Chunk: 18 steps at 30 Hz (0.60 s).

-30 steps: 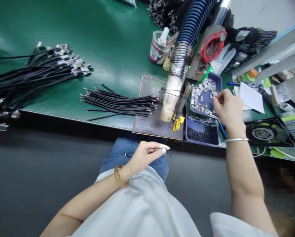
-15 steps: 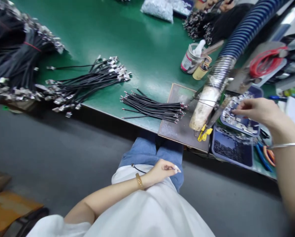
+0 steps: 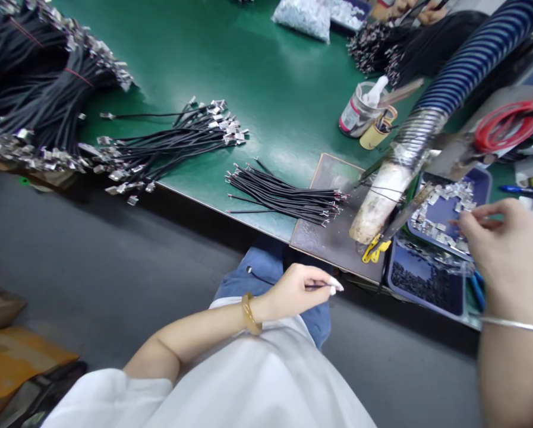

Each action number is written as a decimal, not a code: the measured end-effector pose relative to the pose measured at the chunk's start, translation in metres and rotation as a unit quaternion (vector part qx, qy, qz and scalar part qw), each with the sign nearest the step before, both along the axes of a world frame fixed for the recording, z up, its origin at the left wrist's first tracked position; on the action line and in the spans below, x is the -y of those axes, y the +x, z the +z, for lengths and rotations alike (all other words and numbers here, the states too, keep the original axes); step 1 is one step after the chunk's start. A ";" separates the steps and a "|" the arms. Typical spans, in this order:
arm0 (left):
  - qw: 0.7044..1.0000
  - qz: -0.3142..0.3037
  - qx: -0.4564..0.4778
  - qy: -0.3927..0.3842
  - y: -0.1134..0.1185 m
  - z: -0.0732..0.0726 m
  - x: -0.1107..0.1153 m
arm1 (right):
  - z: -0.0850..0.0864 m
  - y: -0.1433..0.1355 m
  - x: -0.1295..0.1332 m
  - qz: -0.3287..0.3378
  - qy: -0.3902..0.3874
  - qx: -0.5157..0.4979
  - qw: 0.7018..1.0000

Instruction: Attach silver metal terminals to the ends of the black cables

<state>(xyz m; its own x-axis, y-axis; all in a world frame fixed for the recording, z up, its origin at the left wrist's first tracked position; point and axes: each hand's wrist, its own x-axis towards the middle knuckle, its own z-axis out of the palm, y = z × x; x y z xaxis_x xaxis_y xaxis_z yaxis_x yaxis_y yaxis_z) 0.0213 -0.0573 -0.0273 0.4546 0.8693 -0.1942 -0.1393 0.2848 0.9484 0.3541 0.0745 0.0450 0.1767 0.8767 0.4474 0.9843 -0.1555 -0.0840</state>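
My left hand [image 3: 299, 289] is closed in a pinch on a thin black cable [image 3: 262, 278], above my lap; the cable's connector end hangs out at the wrist side. My right hand [image 3: 493, 229] hovers at the right edge of a blue tray [image 3: 485, 184] of small metal connectors, fingertips pinched together; whatever they hold is too small to name. Below that tray is a second blue tray [image 3: 426, 300] with small black parts. A bundle of black cables [image 3: 284, 193] with bare ends lies across the green table and a brown board [image 3: 324, 242].
Cables with metal connectors [image 3: 172, 139] lie left, beside a large tied heap [image 3: 47, 89]. A ribbed blue hose [image 3: 466, 65] with a pale nozzle, yellow-handled snips [image 3: 375, 248], a glue jar [image 3: 358, 113] and a yellow cup [image 3: 375, 134] stand right. Another person's hands [image 3: 431, 13] are at the top.
My right hand has pulled back from over the connector tray to its right edge. My left hand has risen slightly with the cable. The view has shifted a little.
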 end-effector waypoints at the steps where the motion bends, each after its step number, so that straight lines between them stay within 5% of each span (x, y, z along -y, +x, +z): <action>1: 1.000 0.011 0.015 -0.001 -0.001 0.010 -0.007 | -0.001 -0.002 0.014 -0.006 0.032 -0.054 0.998; 3: 0.999 0.028 0.035 0.006 -0.001 0.026 -0.020 | 0.000 -0.015 0.046 0.024 0.115 -0.170 0.978; 8: 0.992 0.067 0.106 -0.018 0.010 0.035 -0.037 | -0.006 -0.086 0.120 0.112 0.126 -0.413 0.895; 12: 0.988 0.092 0.116 -0.035 0.024 0.028 -0.037 | -0.025 -0.132 0.141 0.136 0.216 -0.313 0.915; 18: 0.992 0.116 0.047 -0.022 0.038 0.028 -0.032 | -0.039 -0.137 0.145 0.178 0.245 -0.345 0.888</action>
